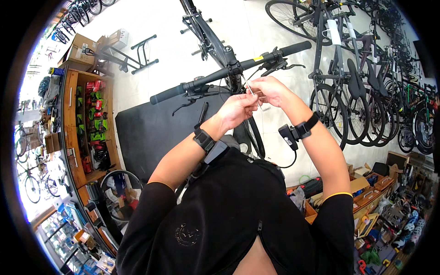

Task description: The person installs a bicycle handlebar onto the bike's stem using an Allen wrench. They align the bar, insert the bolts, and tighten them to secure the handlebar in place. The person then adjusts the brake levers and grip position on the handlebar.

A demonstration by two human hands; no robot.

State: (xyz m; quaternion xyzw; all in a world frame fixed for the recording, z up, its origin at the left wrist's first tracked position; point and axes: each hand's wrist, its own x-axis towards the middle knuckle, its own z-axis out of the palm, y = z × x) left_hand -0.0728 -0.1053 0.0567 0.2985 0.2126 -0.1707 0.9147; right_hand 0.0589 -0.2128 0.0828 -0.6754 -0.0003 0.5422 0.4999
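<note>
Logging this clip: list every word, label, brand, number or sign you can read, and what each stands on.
None can be quoted with confidence.
Round emblem on the black shirt: too small to read.
Yellow label on the handlebar: too small.
Red and green packages in the wooden cabinet: too small and blurred.

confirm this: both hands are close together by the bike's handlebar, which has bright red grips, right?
Not quite: the head view shows black grips, not bright red ones. The left hand and right hand are indeed close together by the handlebar.
</note>
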